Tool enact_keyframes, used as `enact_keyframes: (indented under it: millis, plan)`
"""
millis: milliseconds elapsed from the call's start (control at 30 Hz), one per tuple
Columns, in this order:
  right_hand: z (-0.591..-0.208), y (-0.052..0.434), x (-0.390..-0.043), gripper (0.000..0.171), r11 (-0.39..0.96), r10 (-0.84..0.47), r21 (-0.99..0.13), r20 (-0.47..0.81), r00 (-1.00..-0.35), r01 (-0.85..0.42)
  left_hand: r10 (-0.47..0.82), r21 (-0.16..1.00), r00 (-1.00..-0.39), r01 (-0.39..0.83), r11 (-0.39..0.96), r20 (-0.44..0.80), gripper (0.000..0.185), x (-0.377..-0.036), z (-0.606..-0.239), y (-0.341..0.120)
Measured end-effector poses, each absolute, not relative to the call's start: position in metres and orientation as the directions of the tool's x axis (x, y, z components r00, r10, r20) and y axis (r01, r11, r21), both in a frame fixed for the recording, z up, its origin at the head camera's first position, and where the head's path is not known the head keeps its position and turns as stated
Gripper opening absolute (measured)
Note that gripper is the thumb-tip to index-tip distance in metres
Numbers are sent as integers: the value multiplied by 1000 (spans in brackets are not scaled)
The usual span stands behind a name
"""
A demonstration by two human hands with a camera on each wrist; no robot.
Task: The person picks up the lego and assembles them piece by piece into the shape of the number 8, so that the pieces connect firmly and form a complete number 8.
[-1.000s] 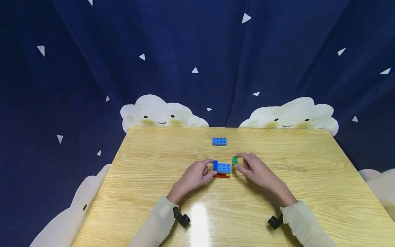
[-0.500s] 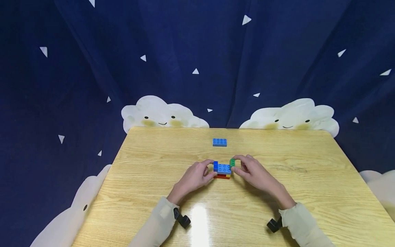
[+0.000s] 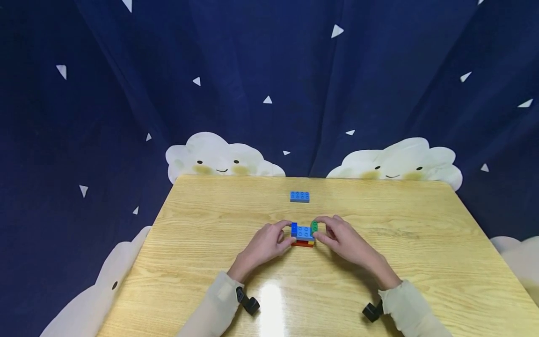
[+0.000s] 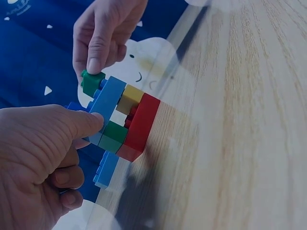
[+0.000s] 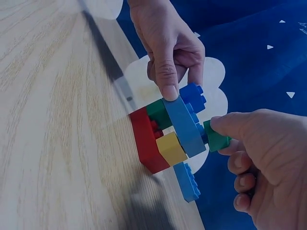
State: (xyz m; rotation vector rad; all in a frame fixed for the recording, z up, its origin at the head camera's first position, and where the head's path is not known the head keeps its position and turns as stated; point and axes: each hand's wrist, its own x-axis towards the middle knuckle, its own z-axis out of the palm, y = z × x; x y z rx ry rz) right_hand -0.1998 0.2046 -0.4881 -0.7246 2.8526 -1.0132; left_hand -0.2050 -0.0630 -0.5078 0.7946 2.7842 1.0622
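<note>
My left hand point(image 3: 266, 242) grips the left end of a toy brick stack. The stack has a red base brick point(image 5: 146, 141), a green brick point(image 4: 113, 136) and a yellow brick point(image 5: 171, 150) side by side on it, and a light blue brick point(image 3: 304, 233) across those two. A dark blue brick point(image 3: 294, 229) stands on the light blue brick's left end. My right hand point(image 3: 345, 238) pinches another green brick point(image 3: 314, 228) between thumb and index finger. This brick is over the light blue brick's right end, with studs still showing between them in the right wrist view.
Behind the stack, a loose blue brick point(image 3: 299, 197) lies on the wooden table point(image 3: 210, 206). A dark blue curtain point(image 3: 236, 61) with white triangles and clouds hangs beyond the table's back edge. Light glares off the tabletop between the forearms.
My right hand has brought the green brick leftward, from beside the stack to over the light blue brick's right end. The left hand has kept its grip in place.
</note>
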Motion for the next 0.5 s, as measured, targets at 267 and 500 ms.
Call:
enact_keyframes:
  millis: [267,500]
  plan:
    - [-488,202,-197,42,689,-462,-566,139,-876,-453,487,642,-865,443,625,123,45,-204,-508,-63]
    - [-485,200,-196,40,715,-477,-504,155,-865,-484,487,634,-863,451,628,132,45,-205,-509,-64]
